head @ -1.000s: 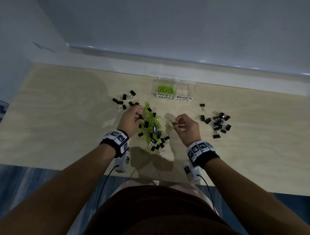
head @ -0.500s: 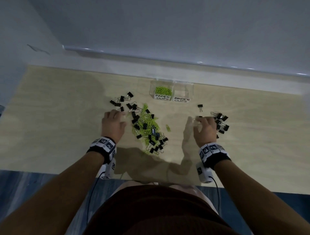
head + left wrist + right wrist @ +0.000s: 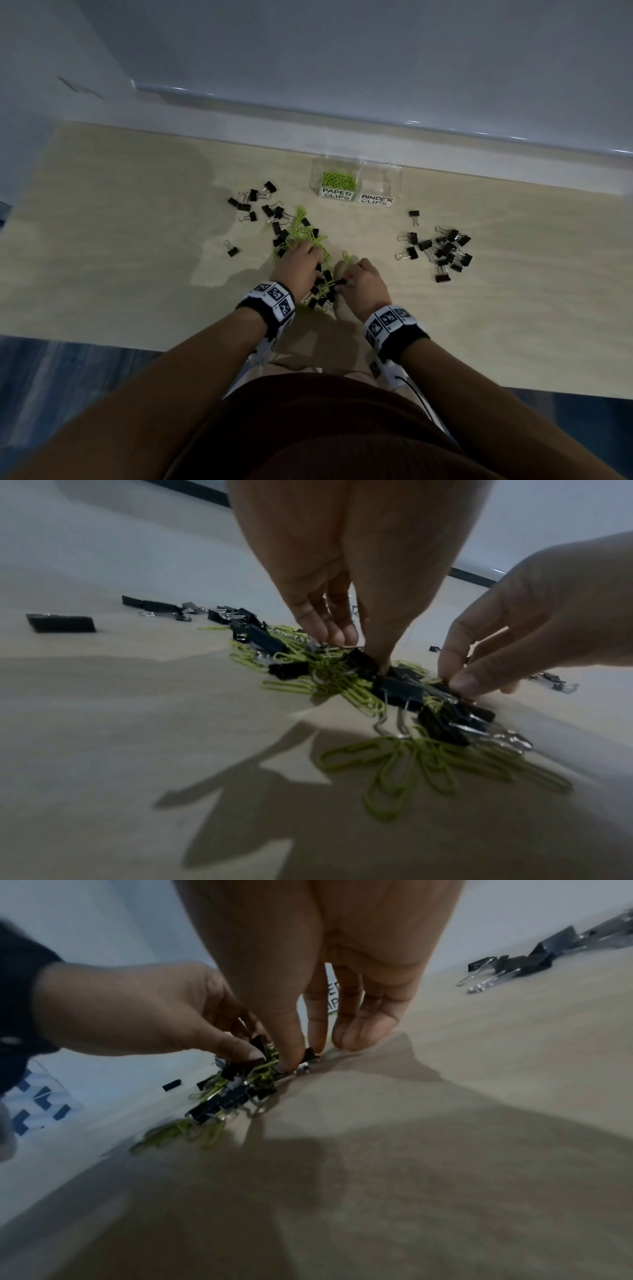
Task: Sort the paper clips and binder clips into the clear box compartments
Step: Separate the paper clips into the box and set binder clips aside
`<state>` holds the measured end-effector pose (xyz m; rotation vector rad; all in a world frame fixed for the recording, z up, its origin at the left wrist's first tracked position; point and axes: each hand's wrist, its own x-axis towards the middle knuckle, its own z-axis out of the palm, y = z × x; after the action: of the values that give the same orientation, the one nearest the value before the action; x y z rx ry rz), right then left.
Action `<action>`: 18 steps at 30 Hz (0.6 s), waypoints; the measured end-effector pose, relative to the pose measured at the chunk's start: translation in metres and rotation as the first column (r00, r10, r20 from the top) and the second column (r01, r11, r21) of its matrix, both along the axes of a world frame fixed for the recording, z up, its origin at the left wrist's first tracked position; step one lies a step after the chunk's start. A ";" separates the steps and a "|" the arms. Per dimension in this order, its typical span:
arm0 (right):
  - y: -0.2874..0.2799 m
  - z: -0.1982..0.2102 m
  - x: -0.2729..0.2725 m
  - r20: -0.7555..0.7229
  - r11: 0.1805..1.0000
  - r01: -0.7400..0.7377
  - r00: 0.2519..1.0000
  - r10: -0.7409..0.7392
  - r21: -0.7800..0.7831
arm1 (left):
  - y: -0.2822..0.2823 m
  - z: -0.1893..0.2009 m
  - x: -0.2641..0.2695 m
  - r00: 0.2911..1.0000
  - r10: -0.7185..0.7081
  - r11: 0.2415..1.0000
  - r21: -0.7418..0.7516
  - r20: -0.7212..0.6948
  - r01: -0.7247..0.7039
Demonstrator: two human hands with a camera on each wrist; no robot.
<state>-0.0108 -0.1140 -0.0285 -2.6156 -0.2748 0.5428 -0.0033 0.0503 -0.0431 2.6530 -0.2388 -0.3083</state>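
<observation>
The clear box (image 3: 356, 171) stands at the back of the table. Its left compartment, labelled paper clips, holds green paper clips (image 3: 337, 180); the right one, labelled binder clips (image 3: 380, 186), looks empty. A mixed pile (image 3: 301, 236) of green paper clips and black binder clips lies in the middle. Both hands are down in its near end. My left hand (image 3: 308, 263) pinches a black binder clip (image 3: 363, 661) between thumb and fingers. My right hand (image 3: 349, 281) pinches another black binder clip (image 3: 310, 1053) between thumb and index finger.
A heap of black binder clips (image 3: 442, 253) lies to the right, a smaller group (image 3: 253, 205) to the left of the pile. Single binder clips lie at the left (image 3: 233, 250) and near the box (image 3: 414, 216). The table's near edge runs just behind my wrists.
Half a second ago my hands were spread apart at the left and right binder clip groups. Both have come back to the middle pile and taken hold of clips. One clip now lies alone at the left.
</observation>
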 end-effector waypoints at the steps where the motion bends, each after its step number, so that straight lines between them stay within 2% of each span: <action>1: 0.000 0.001 0.001 -0.029 0.998 0.051 0.998 -0.050 0.038 | 0.001 0.002 -0.001 1.000 0.005 0.999 -0.041 0.002 -0.005; 3: -0.002 -0.001 0.003 -0.043 0.992 0.100 0.994 -0.097 0.077 | 0.003 0.008 -0.001 0.998 0.053 0.985 -0.163 -0.033 -0.058; 6: -0.008 0.001 0.005 -0.028 0.992 0.083 0.996 -0.080 0.100 | 0.016 0.021 -0.001 0.966 0.237 0.919 -0.299 -0.100 -0.257; 9: -0.026 0.003 0.013 0.041 0.982 0.134 0.989 -0.141 0.137 | 0.047 0.025 -0.002 0.892 0.439 0.819 -0.362 -0.108 -0.446; 11: -0.044 0.002 0.021 0.106 0.968 0.216 0.967 -0.230 0.127 | 0.069 0.021 -0.005 0.847 0.524 0.785 -0.337 -0.087 -0.520; 13: -0.062 0.001 0.028 0.136 0.952 0.295 0.943 -0.303 0.078 | 0.088 0.011 -0.006 0.836 0.546 0.800 -0.263 -0.053 -0.539; 15: -0.070 0.001 0.030 0.168 0.951 0.309 0.938 -0.303 -0.013 | 0.099 0.003 -0.007 0.863 0.506 0.852 -0.150 -0.010 -0.501; 17: -0.063 0.001 0.026 0.219 0.970 0.239 0.950 -0.223 -0.048 | 0.098 0.003 -0.009 0.909 0.406 0.914 -0.055 0.093 -0.402; 18: -0.055 0.001 0.023 0.244 0.985 0.173 0.956 -0.161 -0.027 | 0.093 0.005 -0.010 0.925 0.363 0.932 -0.061 0.117 -0.358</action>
<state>0.0118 -0.1688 -0.0276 -2.7199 -0.1145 0.1745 -0.0132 0.1431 -0.0380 2.6131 0.2041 -0.0143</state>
